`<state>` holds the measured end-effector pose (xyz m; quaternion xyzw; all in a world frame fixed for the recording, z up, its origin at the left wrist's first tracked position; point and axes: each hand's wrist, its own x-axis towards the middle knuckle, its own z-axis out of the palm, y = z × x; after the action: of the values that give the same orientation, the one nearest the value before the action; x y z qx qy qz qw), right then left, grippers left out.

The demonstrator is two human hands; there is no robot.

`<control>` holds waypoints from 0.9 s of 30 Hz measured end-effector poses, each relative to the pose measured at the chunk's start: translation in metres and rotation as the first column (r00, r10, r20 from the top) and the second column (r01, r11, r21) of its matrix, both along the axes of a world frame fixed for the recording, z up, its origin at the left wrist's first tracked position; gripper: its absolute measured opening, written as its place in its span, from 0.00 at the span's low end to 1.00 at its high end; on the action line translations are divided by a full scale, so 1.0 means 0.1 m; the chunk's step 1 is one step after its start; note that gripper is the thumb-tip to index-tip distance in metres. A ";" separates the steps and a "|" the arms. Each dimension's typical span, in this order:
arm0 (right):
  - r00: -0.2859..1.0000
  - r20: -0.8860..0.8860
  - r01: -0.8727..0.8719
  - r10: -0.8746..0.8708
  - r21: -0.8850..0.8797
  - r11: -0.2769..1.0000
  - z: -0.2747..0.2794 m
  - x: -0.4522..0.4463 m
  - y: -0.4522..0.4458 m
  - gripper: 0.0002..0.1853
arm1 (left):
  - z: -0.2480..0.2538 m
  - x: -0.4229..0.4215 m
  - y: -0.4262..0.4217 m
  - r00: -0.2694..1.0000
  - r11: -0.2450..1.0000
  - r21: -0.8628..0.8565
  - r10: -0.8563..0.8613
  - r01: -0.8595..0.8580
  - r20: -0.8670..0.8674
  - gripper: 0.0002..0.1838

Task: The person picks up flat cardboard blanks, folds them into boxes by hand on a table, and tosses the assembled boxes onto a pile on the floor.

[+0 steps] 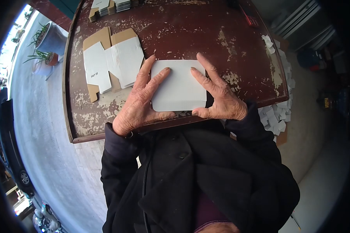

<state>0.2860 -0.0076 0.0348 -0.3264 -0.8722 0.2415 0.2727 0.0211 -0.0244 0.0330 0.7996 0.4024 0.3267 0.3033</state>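
A white, roughly square cardboard piece (179, 85) lies at the front edge of the worn table, its plain face up. It may be a small flat box; its sides and underside do not show. My left hand (139, 95) holds it from the left, with two fingertips on or beside its upper left part and the thumb along the near edge. From the right, my right hand (221, 95) holds it the same way, its thumb at the near right corner. Left of my left hand lie flattened white and brown cartons (112, 62), one printed "PAP 20".
The dark red table (182, 31) has peeling paint and a raised rim. More stacked flat cartons (114, 6) sit at its far left. A red object (251, 19) lies at the far right. White paper scraps (275, 118) are heaped beyond the right edge. Potted plants (46, 58) stand left.
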 end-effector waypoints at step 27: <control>0.988 -0.131 0.083 -0.076 0.054 0.995 0.01 -0.06 -0.01 0.36 | 0.03 0.00 0.06 0.963 0.986 -0.158 -0.013 0.058 0.268 0.42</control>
<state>0.2802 -0.0081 0.0362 -0.3364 -0.8459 0.2249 0.3475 0.0216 -0.0182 0.0363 0.7277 0.3692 0.3913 0.4254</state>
